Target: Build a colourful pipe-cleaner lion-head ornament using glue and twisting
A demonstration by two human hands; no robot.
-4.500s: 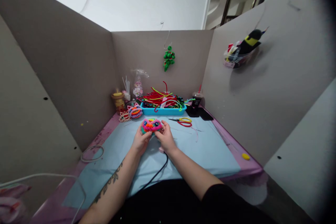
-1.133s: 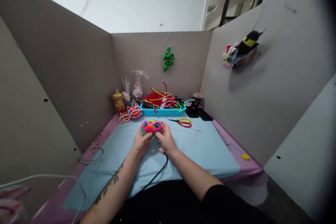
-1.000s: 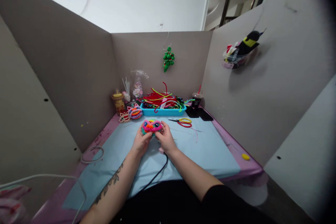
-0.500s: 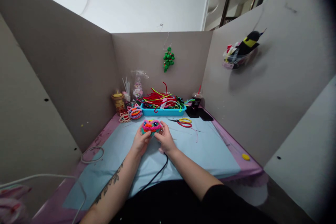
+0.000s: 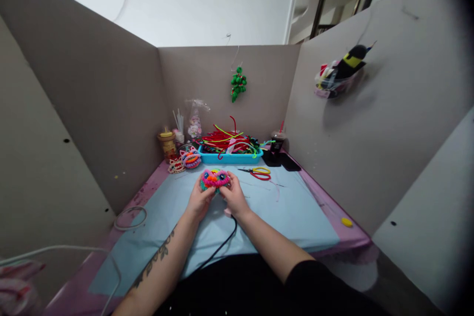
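Observation:
Between my two hands is a small fuzzy pipe-cleaner animal head (image 5: 215, 179), pink, orange and teal, with two dark blue eyes facing up toward me. My left hand (image 5: 200, 196) grips its left side, thumb on the lower front. On the other side my right hand (image 5: 234, 194) holds it, thumb near the bottom edge. The fingers behind it are mostly hidden. Two similar pipe-cleaner heads, one purple and orange (image 5: 190, 158) and one pale peach (image 5: 175, 165), lie behind to the left. Pliers with yellow and red handles (image 5: 261, 173) rest beyond my right hand.
A blue tray (image 5: 231, 159) piled with red and green pipe cleaners (image 5: 225, 139) stands at the back. A drink cup (image 5: 277, 142) and a black phone-like slab (image 5: 289, 161) sit right of it. A black cable (image 5: 222, 244) crosses the front cloth. Grey partitions (image 5: 229, 74) surround the table.
The pipe-cleaner head has tilted slightly and shifted a little to the right in my hands, so both eyes show more clearly. Both hands keep their hold.

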